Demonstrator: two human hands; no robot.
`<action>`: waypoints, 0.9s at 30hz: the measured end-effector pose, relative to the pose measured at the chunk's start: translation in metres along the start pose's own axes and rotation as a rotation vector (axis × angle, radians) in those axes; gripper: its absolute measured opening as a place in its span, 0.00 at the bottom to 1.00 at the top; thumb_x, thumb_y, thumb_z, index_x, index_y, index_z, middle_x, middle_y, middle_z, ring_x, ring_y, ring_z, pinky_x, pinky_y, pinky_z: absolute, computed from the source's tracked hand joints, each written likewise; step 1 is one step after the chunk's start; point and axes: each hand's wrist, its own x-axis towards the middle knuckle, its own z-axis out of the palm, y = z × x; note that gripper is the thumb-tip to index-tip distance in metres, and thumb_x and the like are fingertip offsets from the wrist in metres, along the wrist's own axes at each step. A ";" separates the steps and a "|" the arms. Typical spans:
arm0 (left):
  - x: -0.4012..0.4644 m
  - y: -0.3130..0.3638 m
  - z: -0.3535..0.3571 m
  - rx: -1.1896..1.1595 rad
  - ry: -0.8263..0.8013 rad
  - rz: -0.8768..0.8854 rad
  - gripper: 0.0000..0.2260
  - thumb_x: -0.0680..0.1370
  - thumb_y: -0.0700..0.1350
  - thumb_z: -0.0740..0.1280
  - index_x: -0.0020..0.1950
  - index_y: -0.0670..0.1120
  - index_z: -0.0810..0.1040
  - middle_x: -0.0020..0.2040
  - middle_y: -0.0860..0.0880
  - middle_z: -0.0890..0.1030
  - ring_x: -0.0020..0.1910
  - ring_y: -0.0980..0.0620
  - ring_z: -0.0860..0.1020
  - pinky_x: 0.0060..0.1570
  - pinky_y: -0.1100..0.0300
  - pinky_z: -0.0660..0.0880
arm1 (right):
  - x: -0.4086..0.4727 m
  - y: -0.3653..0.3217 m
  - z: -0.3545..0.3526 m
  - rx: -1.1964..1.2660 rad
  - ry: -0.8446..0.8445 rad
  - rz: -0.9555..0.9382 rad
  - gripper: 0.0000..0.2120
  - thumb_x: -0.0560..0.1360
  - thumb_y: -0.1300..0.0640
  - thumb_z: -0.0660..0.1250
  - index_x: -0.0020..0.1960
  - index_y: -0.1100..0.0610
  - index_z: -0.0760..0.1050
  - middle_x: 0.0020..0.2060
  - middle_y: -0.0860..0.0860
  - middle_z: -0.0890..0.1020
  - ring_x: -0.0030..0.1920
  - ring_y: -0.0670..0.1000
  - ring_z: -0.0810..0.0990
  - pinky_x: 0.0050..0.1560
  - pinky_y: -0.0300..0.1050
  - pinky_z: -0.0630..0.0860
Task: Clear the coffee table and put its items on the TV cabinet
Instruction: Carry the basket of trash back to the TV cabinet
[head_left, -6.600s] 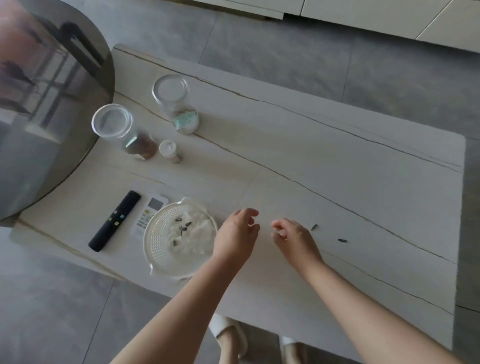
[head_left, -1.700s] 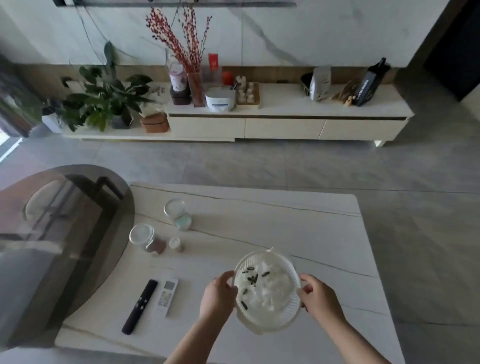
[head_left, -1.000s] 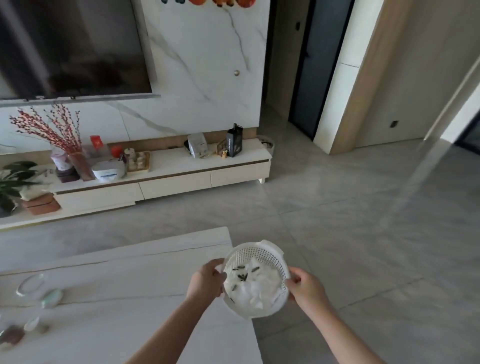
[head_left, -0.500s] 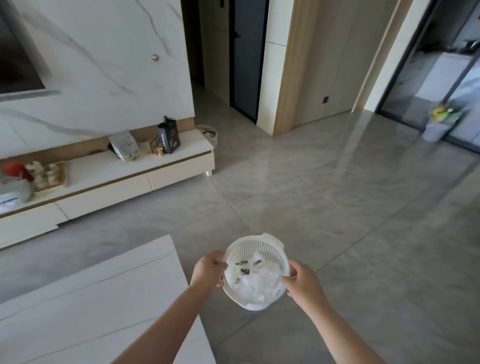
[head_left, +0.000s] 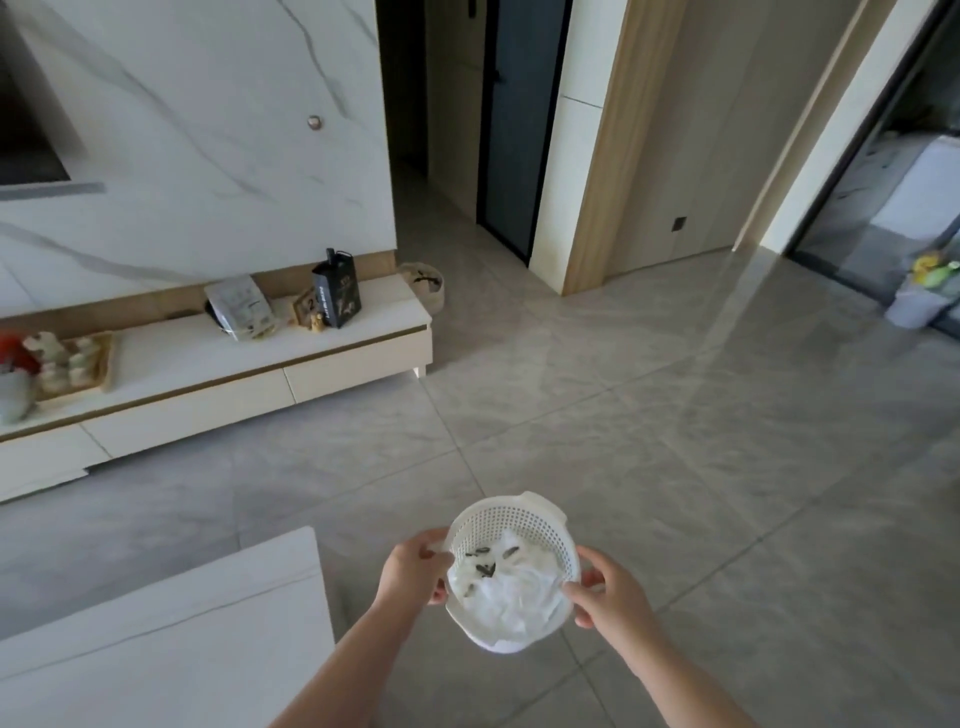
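Round white perforated plastic basket (head_left: 511, 525), crumpled white tissue (head_left: 511, 597) and dark seed shells (head_left: 485, 564) inside, gripped at opposite rims by left hand (head_left: 413, 571) and right hand (head_left: 605, 592), above grey floor tiles (head_left: 675, 441).

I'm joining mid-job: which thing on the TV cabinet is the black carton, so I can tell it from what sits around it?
Find the long white TV cabinet under the marble wall, and follow it to its right end. The black carton stands upright there, beside a pale leaning pouch. It is the only dark, tall, peaked box on that end.
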 end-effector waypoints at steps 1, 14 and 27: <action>0.009 0.007 0.003 -0.008 0.010 -0.001 0.16 0.73 0.34 0.63 0.51 0.54 0.80 0.23 0.53 0.77 0.22 0.52 0.73 0.28 0.60 0.75 | 0.014 -0.004 -0.004 0.019 -0.011 0.002 0.18 0.71 0.67 0.67 0.47 0.43 0.73 0.32 0.50 0.77 0.26 0.48 0.76 0.31 0.43 0.77; 0.117 0.133 0.058 -0.203 0.284 -0.036 0.16 0.73 0.34 0.65 0.58 0.48 0.78 0.31 0.47 0.78 0.23 0.52 0.74 0.27 0.61 0.73 | 0.239 -0.083 -0.071 0.000 -0.168 -0.104 0.11 0.71 0.68 0.67 0.48 0.55 0.75 0.33 0.52 0.77 0.27 0.50 0.75 0.27 0.41 0.75; 0.291 0.202 0.006 -0.284 0.354 -0.133 0.18 0.73 0.35 0.65 0.61 0.47 0.77 0.33 0.46 0.78 0.28 0.50 0.75 0.34 0.57 0.78 | 0.424 -0.190 -0.017 0.040 -0.247 -0.115 0.13 0.72 0.68 0.65 0.45 0.50 0.76 0.35 0.54 0.80 0.29 0.51 0.77 0.29 0.42 0.77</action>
